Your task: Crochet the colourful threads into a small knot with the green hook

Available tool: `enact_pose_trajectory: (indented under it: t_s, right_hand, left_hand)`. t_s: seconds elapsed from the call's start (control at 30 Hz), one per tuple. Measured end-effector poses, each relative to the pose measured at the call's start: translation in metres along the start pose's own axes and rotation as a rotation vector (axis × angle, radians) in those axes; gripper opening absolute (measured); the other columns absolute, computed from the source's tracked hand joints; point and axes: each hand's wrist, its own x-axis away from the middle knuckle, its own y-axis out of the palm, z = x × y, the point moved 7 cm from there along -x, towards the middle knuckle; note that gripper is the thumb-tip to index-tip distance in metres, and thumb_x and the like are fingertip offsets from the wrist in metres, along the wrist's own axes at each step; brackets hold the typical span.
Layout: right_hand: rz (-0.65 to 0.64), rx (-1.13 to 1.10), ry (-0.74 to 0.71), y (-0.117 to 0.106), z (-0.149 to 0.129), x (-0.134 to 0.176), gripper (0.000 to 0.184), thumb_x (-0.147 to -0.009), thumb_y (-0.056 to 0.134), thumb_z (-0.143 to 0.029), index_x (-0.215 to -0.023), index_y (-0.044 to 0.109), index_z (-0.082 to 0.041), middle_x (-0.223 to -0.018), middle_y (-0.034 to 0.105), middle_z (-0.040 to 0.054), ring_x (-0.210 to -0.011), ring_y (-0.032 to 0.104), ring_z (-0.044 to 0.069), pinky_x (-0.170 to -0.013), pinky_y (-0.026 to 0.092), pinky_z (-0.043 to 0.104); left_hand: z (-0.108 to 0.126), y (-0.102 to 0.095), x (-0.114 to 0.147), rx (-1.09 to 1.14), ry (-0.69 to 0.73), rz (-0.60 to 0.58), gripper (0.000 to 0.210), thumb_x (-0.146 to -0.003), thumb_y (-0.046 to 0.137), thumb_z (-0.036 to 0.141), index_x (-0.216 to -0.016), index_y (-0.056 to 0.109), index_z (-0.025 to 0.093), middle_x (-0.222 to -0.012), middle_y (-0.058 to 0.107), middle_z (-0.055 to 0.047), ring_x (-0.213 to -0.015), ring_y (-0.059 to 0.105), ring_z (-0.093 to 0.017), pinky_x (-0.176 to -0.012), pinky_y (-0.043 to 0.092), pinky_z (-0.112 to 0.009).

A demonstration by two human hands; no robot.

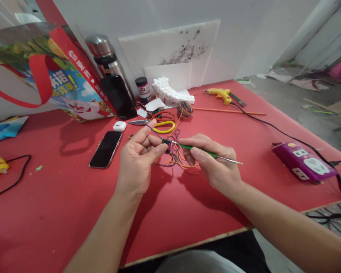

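Note:
Between the thumb and fingers of my left hand [140,157] is a small dark crocheted piece [166,142], partly covered by the fingertips. A strand of yarn runs up over that hand's raised index finger. My right hand [216,159] grips a crochet hook [199,149] with a green handle and metal ends, held like a pen. The hook's left tip touches the crocheted piece. Loose orange and purple yarn [177,157] lies tangled on the table under both hands, leading back to a multicoloured yarn ball [185,109].
Scissors [165,126] with red and yellow handles lie behind my left hand, near a phone [106,149] and a white earbud case [119,126]. A bag, a thermos [106,57] and a jar [143,90] stand behind. Rightward are a yellow glue gun [220,94] and purple power strip [304,162].

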Motion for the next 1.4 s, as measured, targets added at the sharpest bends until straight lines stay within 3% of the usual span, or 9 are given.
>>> enact_pose_trajectory:
  t_s: [0.53, 0.8, 1.07, 1.3, 1.4]
  right_hand:
    - [0.009, 0.027, -0.022, 0.0, -0.003, 0.001, 0.028, -0.105, 0.071, -0.021, -0.123, 0.086, -0.034, -0.09, 0.066, 0.0025, -0.074, 0.059, 0.014, -0.066, 0.047, 0.032]
    - [0.002, 0.023, -0.028, 0.002, -0.003, 0.0, 0.026, -0.105, 0.07, -0.022, -0.123, 0.086, -0.034, -0.089, 0.066, 0.0026, -0.074, 0.06, 0.014, -0.066, 0.05, 0.031]
    - [0.002, -0.072, 0.004, 0.004, 0.002, 0.003, 0.024, -0.106, 0.071, -0.027, -0.125, 0.085, -0.033, -0.097, 0.072, 0.004, -0.075, 0.067, 0.015, -0.07, 0.058, 0.033]
    - [0.041, -0.01, -0.024, 0.003, 0.001, 0.005, 0.025, -0.106, 0.071, -0.029, -0.126, 0.085, -0.033, -0.1, 0.073, 0.005, -0.076, 0.068, 0.015, -0.069, 0.059, 0.032]
    - [0.036, -0.031, -0.011, 0.003, 0.003, 0.004, 0.024, -0.106, 0.07, -0.027, -0.124, 0.085, -0.035, -0.099, 0.074, 0.0038, -0.075, 0.068, 0.014, -0.068, 0.059, 0.031]
  left_hand:
    - [0.002, -0.002, 0.0, -0.018, 0.021, 0.016, 0.051, -0.061, 0.098, 0.01, -0.109, 0.085, 0.017, -0.07, 0.068, 0.005, -0.059, 0.057, -0.004, -0.055, 0.044, -0.012]
    - [0.003, 0.001, 0.001, 0.004, 0.024, 0.026, 0.053, -0.057, 0.099, 0.007, -0.108, 0.086, 0.018, -0.066, 0.066, 0.006, -0.055, 0.051, -0.002, -0.051, 0.042, -0.011]
    - [-0.013, 0.007, 0.008, 0.16, -0.126, 0.037, 0.058, -0.048, 0.104, 0.008, -0.101, 0.088, 0.022, -0.065, 0.062, 0.008, -0.046, 0.039, 0.002, -0.043, 0.035, -0.009]
    - [-0.022, 0.018, 0.014, 0.217, -0.167, 0.003, 0.075, -0.055, 0.104, 0.01, -0.126, 0.083, 0.025, -0.064, 0.062, 0.009, -0.048, 0.038, 0.0, -0.044, 0.033, -0.01]
    - [-0.02, 0.018, 0.015, 0.22, -0.142, 0.014, 0.077, -0.054, 0.104, 0.01, -0.126, 0.083, 0.026, -0.065, 0.062, 0.009, -0.052, 0.042, -0.001, -0.047, 0.036, -0.01]
